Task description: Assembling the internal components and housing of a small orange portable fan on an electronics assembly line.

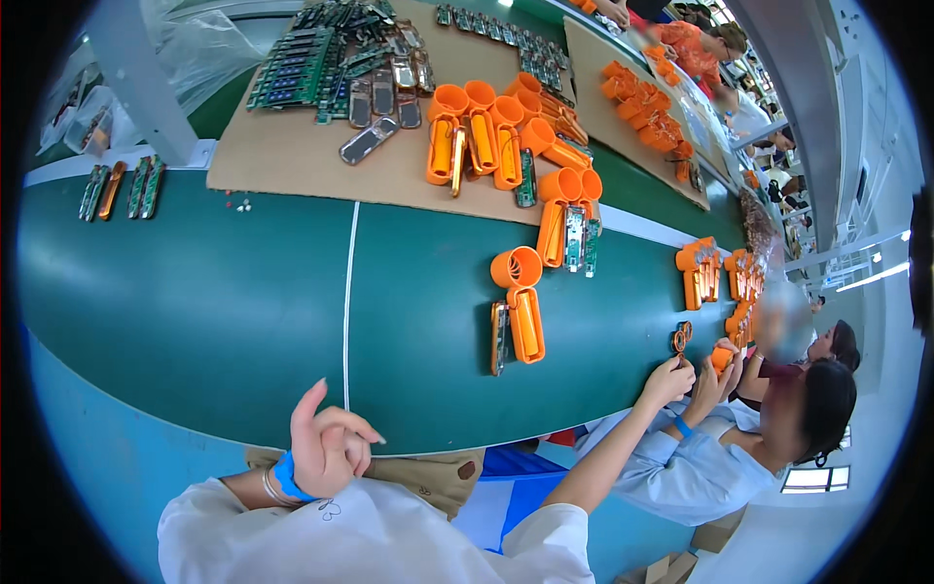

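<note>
My left hand point(336, 443), with a blue band at the wrist, is raised at the table's near edge. One finger points up, the others bend loosely, and nothing shows in it. Far to the right, my right hand point(669, 381) reaches out with its fingertips pinched at a small orange-and-dark part with two rings point(682, 337). Between my hands lie an orange cup-shaped housing with a long body point(526, 321) and a narrow circuit board in a frame point(499, 338) beside it.
Cardboard point(292, 167) at the back bears stacked green circuit boards point(292, 73) and several orange housings point(482, 141). More boards point(148, 187) lie at left by a metal post point(146, 88). At right, a co-worker's hands point(715, 380) hold an orange piece beside grouped housings point(699, 273).
</note>
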Demonstrator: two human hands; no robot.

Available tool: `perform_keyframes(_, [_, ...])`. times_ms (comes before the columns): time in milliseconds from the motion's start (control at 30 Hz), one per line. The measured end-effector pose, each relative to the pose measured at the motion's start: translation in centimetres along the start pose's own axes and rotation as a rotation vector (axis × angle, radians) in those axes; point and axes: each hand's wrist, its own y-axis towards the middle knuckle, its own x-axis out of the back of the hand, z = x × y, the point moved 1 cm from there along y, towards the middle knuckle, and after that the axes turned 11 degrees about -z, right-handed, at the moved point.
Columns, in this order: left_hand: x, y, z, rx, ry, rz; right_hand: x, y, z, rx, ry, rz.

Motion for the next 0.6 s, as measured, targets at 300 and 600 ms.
perform_keyframes(300, [-1.1,1.2,0.1,-0.235,0.117,0.084,0.2,0.2,-0.6,-0.058,-0.034,0.030])
perform_keyframes(600, [-1.3,1.6,-0.1,-0.240,0.143,0.054,0.5,0.2,-0.6,-0.089,-0.016,0.031])
